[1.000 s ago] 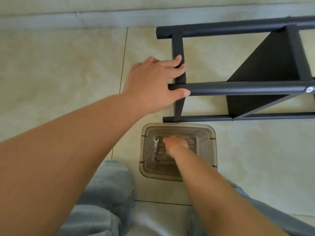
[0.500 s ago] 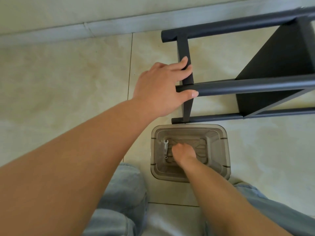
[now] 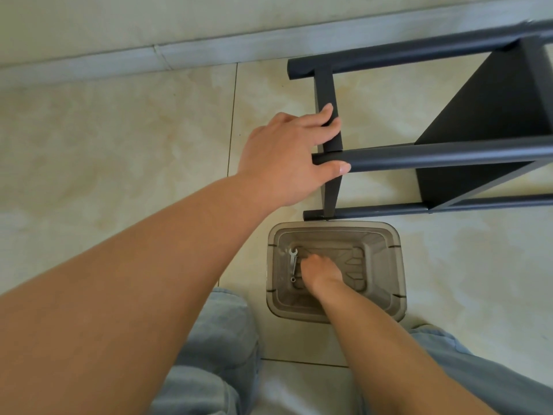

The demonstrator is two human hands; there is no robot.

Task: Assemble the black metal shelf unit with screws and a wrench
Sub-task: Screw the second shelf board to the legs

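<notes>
The shelf (image 3: 449, 157), lying on the floor (image 3: 119, 145), is gripped at a tube end by the left hand (image 3: 287, 157). The right hand (image 3: 318, 272) is sunk in the bin (image 3: 386, 265) beside the wrench (image 3: 294, 265); its grasp cannot be told.

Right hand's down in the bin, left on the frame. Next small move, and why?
Probably close the right hand on the wrench and lift it out. The wrench lies on the floor of the bin right beside that hand's fingers, while the left hand steadies the shelf frame. Whether it already holds a screw is hidden.
</notes>
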